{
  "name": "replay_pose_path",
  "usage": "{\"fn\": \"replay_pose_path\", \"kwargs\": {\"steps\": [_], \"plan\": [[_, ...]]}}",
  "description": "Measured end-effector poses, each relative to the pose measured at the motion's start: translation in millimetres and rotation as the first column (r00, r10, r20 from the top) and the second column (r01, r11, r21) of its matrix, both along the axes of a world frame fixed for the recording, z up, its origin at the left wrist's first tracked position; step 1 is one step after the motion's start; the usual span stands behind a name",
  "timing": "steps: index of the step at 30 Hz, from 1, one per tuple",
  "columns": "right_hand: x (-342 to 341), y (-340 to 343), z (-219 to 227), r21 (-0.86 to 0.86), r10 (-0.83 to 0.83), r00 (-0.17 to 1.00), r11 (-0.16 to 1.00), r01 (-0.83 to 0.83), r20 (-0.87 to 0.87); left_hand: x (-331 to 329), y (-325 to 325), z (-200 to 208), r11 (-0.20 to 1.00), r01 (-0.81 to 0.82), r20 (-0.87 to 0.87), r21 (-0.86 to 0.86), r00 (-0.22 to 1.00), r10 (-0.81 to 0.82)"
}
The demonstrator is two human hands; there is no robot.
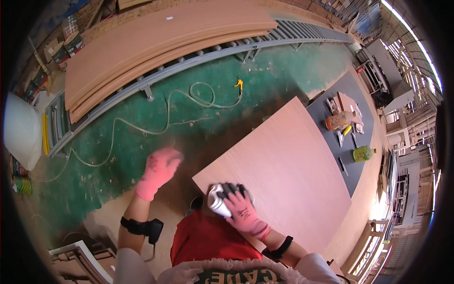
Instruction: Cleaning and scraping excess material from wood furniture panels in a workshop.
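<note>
My right hand point(242, 206), in a pink glove with dark fingertips, presses a folded white cloth point(218, 201) onto the near-left corner of a large flat wooden board point(288, 175). Its fingers lie over the cloth. Out to the left, my left hand point(160, 169) in a matching glove hangs in the air over the green floor, apart from the board. Motion smears its fingers, and no object shows in it. The board's surface is smooth and pale pinkish brown.
Beyond the board, a dark tabletop point(338, 118) bears an orange bottle point(336, 121), a green bottle point(363, 153) and several small tools. A yellow air gun point(239, 86) and its clear hose lie on the floor. Stacked brown panels point(156, 42) rest on a roller conveyor point(302, 29).
</note>
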State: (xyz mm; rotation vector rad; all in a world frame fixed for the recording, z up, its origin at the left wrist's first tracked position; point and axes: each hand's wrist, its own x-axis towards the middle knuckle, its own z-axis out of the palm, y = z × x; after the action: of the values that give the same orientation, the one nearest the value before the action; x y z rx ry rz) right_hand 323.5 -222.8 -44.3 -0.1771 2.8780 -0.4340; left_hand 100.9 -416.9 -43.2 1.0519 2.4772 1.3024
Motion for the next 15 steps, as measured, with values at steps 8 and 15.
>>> {"fn": "replay_pose_path", "kwargs": {"steps": [8, 15], "plan": [[-95, 11, -6, -0.077, 0.038, 0.937, 0.995, -0.069, -0.346, 42, -23, -54, 0.892, -0.443, 0.351, -0.089, 0.824, 0.444], [-116, 177, -43, 0.067, -0.569, 0.684, 0.745, 0.664, -0.456, 98, -49, -78, 0.942, -0.161, 0.288, -0.295, 0.925, 0.248]]}}
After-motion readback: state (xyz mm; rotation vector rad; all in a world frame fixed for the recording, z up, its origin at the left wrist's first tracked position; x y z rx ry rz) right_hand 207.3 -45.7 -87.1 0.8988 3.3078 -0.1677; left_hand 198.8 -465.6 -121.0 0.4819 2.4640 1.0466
